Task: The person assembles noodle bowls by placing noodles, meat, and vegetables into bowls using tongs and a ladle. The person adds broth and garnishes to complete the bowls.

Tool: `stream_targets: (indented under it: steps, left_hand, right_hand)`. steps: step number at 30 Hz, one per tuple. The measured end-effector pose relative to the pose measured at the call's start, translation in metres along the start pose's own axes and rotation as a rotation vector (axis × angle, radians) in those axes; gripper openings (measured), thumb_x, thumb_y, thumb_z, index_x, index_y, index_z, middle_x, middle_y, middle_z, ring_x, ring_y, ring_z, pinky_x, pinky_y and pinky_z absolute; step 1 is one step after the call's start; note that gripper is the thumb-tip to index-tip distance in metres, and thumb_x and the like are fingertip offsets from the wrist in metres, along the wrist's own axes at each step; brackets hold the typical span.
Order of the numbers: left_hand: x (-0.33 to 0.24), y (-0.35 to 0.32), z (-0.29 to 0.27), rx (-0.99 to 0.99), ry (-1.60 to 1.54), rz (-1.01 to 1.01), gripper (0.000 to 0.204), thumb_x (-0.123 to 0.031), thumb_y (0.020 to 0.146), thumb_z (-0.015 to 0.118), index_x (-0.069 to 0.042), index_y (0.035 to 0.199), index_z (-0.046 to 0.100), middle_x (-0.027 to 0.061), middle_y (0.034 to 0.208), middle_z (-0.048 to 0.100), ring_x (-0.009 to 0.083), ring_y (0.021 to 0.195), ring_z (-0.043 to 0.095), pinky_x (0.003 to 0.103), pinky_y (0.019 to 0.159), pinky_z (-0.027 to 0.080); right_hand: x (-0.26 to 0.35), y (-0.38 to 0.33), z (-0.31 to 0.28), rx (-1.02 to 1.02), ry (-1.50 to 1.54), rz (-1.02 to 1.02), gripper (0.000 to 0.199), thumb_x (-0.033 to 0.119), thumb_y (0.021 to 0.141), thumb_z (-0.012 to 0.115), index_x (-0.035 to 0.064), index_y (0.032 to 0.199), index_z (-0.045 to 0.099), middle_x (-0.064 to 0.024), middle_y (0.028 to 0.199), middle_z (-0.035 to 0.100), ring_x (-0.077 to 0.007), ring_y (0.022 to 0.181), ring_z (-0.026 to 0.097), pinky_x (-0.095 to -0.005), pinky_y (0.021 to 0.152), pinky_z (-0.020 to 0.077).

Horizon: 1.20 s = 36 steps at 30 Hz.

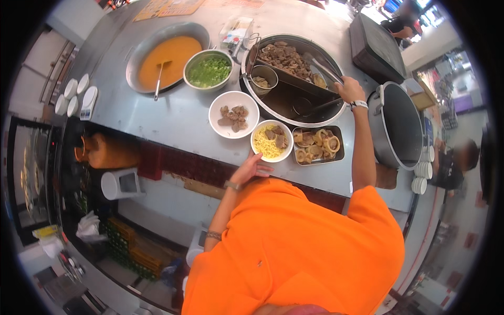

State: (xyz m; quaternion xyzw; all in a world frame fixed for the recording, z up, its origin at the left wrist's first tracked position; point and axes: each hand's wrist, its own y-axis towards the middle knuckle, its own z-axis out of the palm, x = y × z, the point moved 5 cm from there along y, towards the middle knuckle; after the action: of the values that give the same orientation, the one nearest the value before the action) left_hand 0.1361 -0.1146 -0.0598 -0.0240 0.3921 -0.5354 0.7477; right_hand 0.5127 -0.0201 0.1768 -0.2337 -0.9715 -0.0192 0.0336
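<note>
Tongs (324,68): your right hand (348,90) has its fingers wrapped round the handle end; the arms reach up-left over the big round pot (294,79).
Right hand: it sits at the pot's right rim, with a white band on the wrist.
Left hand (253,168): your fingers are spread and hold nothing; it hovers at the near edge of the surface (173,118), just below the noodle bowl (271,140).
Noodle bowl: white, with yellow noodles and a few pieces of meat; it stands between your two hands, touching the steel tray (317,145) on its right.
Steel tray: rectangular, filled with pale ring-shaped slices, right under your right forearm.
Meat bowl (233,114): white, with brown chunks, just left of the pot and above the noodle bowl.
Pot: a divider splits it; cooked meat (283,56) is piled in the far half, dark broth with a ladle (310,106) fills the near half, and a small steel cup (263,76) hangs at the left side.
Greens bowl (208,70): steel, with chopped green herbs, left of the pot.
Orange basin (168,56): wide, with orange liquid and a ladle, at far left.
Empty pot (399,125): large and dark inside, close on the right of your right arm.
Stacked dishes (422,170): small and white, beyond the empty pot.
</note>
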Motion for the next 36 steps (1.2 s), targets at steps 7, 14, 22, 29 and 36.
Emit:
stream_targets:
  steps: [7, 14, 22, 29, 36]
  left_hand:
    - [0.001, -0.009, 0.017, -0.133, 0.013, 0.253, 0.071, -0.033, 0.102, 0.05, -0.021, 0.156, 0.006, 0.0122, 0.142, 0.043, 0.0286, 0.109, 0.064, 0.044, 0.081, 0.058]
    - [0.024, -0.018, 0.031, -0.348, -0.065, 0.398, 0.066, -0.038, 0.103, 0.048, -0.01, 0.155, 0.017, 0.0129, 0.138, 0.048, 0.025, 0.116, 0.059, 0.042, 0.095, 0.052]
    - [0.035, -0.051, 0.038, -0.509, 0.146, 0.271, 0.044, -0.038, 0.104, 0.044, -0.004, 0.129, 0.056, 0.0134, 0.111, 0.067, 0.0211, 0.101, 0.067, 0.034, 0.088, 0.055]
    - [0.151, -0.12, -0.064, -1.064, 0.037, 0.236, 0.032, -0.03, 0.1, 0.052, -0.006, 0.12, 0.059, 0.0125, 0.103, 0.07, 0.0177, 0.086, 0.067, 0.031, 0.075, 0.056]
    - [0.426, -0.212, -0.055, -1.484, -0.382, 0.174, 0.036, -0.031, 0.095, 0.053, -0.003, 0.117, 0.057, 0.0169, 0.102, 0.069, 0.0248, 0.083, 0.068, 0.037, 0.069, 0.057]
  right_hand:
    - [-0.046, 0.099, 0.148, 0.223, 0.019, 0.181, 0.046, 0.032, 0.089, 0.057, 0.0022, 0.123, 0.062, -0.0293, 0.123, 0.062, -0.0437, 0.119, 0.058, -0.0472, 0.102, 0.0463]
    - [-0.032, 0.097, 0.15, 0.299, -0.111, 0.09, 0.054, 0.043, 0.087, 0.058, 0.0028, 0.122, 0.064, -0.026, 0.128, 0.06, -0.0408, 0.121, 0.057, -0.0469, 0.102, 0.0456]
    - [0.076, 0.024, 0.087, 0.392, 0.691, -0.303, 0.039, 0.039, 0.094, 0.06, 0.0016, 0.105, 0.068, -0.0135, 0.085, 0.073, -0.0213, 0.066, 0.067, -0.0329, 0.063, 0.0531]
    - [0.187, -0.102, 0.121, 0.795, 0.724, -0.438, 0.045, 0.029, 0.093, 0.06, -0.0045, 0.123, 0.053, -0.0157, 0.082, 0.072, -0.0209, 0.061, 0.068, -0.0322, 0.051, 0.0518]
    - [0.215, -0.126, 0.151, 0.294, 0.592, -0.621, 0.066, 0.018, 0.088, 0.063, 0.0, 0.142, 0.031, -0.0275, 0.087, 0.069, -0.0465, 0.085, 0.067, -0.0517, 0.079, 0.0527]
